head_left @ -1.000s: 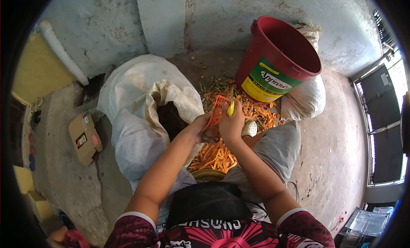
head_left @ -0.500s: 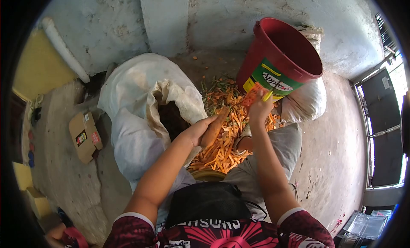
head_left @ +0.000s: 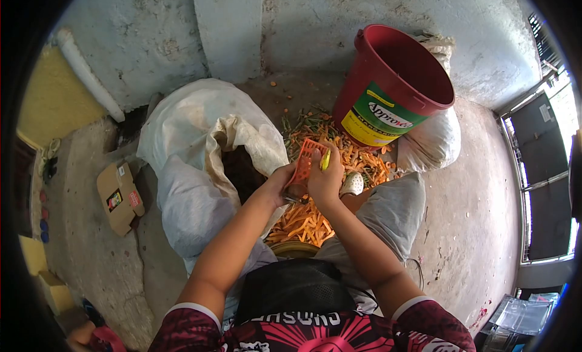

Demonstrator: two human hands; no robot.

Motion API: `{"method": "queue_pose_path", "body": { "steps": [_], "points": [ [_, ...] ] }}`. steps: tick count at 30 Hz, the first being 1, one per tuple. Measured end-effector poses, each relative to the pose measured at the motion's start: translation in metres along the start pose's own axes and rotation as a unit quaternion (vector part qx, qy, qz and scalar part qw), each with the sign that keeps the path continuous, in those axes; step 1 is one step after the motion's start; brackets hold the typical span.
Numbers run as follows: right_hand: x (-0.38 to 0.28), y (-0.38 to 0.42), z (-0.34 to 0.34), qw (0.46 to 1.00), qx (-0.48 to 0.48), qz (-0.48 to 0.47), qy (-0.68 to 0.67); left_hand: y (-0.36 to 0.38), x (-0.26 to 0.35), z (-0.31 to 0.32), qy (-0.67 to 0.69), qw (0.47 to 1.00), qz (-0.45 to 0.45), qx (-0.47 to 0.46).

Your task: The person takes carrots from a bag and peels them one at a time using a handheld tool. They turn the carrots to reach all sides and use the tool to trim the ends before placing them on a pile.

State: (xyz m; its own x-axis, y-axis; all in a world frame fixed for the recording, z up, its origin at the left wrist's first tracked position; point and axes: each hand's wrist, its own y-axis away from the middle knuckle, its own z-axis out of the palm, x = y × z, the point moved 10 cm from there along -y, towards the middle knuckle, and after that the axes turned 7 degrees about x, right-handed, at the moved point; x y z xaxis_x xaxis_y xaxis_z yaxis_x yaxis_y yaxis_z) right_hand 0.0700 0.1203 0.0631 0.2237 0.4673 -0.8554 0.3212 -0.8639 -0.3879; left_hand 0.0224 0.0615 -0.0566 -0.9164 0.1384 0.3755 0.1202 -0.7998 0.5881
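Observation:
In front of my lap, my left hand [head_left: 280,183] is wrapped round a carrot [head_left: 296,191], most of it hidden behind the other hand and the tool. My right hand [head_left: 325,175] grips an orange plastic tool full of holes [head_left: 308,153], with a yellow part [head_left: 326,159] showing by the thumb. The tool overlaps the carrot in this view. Below the hands, orange strips [head_left: 303,223] lie heaped at a yellowish basin rim [head_left: 292,249]. More peelings and green bits [head_left: 312,126] cover the floor beyond.
A red bucket [head_left: 351,79] with a green and yellow label leans at the back right against a white sack [head_left: 433,143]. A large open sack [head_left: 182,122] stands at my left. A cardboard box [head_left: 118,191] lies farther left. A holed white shoe [head_left: 353,183] rests among the peelings.
My right hand has come in left and down with the orange tool, from near the bucket to over the carrot. My left hand keeps the carrot, now lower and mostly covered.

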Motion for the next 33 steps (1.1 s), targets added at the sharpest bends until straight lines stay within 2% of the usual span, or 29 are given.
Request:
{"method": "queue_pose_path", "body": {
  "steps": [2,5,8,10,11,12,15,16,18,20,23,25,28,32,33],
  "points": [
    [-0.004,0.000,-0.003,0.998,0.023,-0.035,0.036,-0.009,-0.002,-0.005,0.011,1.000,0.004,-0.014],
    [0.010,-0.003,-0.002,0.999,0.010,0.011,0.050,-0.009,-0.003,0.001,-0.047,0.996,-0.007,-0.076],
    [0.002,-0.017,-0.019,0.989,0.093,-0.020,0.111,0.001,0.000,0.017,-0.087,0.993,0.000,-0.078],
    [0.039,-0.046,-0.038,0.985,0.142,0.064,0.067,-0.002,-0.012,0.011,-0.145,0.985,-0.033,-0.087],
    [0.043,-0.061,-0.054,0.978,0.180,0.014,0.102,-0.001,-0.020,0.008,-0.173,0.979,-0.050,-0.091],
    [0.057,-0.075,-0.066,0.976,0.207,0.016,0.063,0.001,-0.025,0.010,-0.196,0.974,-0.047,-0.103],
    [0.092,-0.094,-0.097,0.961,0.254,0.076,0.084,0.027,-0.015,0.032,-0.193,0.971,-0.039,-0.138],
    [0.087,-0.094,-0.098,0.962,0.260,0.046,0.069,0.020,-0.007,0.019,-0.195,0.980,-0.013,-0.034],
    [0.076,-0.088,-0.096,0.962,0.269,-0.013,0.040,0.009,-0.002,0.010,-0.181,0.983,0.000,-0.024],
    [0.080,-0.077,-0.073,0.978,0.206,0.015,-0.028,-0.002,-0.001,0.001,-0.149,0.989,-0.001,-0.015],
    [0.060,-0.043,-0.036,0.985,0.103,0.080,-0.115,-0.022,-0.009,-0.005,-0.068,0.995,-0.026,-0.063],
    [0.035,-0.025,-0.022,0.986,0.064,0.093,-0.119,-0.017,-0.008,0.000,-0.069,0.996,-0.025,-0.041],
    [0.016,-0.009,-0.013,0.997,0.050,0.023,-0.047,-0.008,-0.007,0.004,-0.048,0.998,-0.036,-0.020],
    [0.010,0.000,-0.006,0.998,0.029,0.040,-0.042,-0.011,-0.009,-0.005,0.034,0.998,-0.047,0.013],
    [0.010,0.000,-0.007,0.998,0.031,0.043,-0.022,-0.010,-0.008,-0.003,0.019,0.999,-0.035,0.004]
  ]
}}
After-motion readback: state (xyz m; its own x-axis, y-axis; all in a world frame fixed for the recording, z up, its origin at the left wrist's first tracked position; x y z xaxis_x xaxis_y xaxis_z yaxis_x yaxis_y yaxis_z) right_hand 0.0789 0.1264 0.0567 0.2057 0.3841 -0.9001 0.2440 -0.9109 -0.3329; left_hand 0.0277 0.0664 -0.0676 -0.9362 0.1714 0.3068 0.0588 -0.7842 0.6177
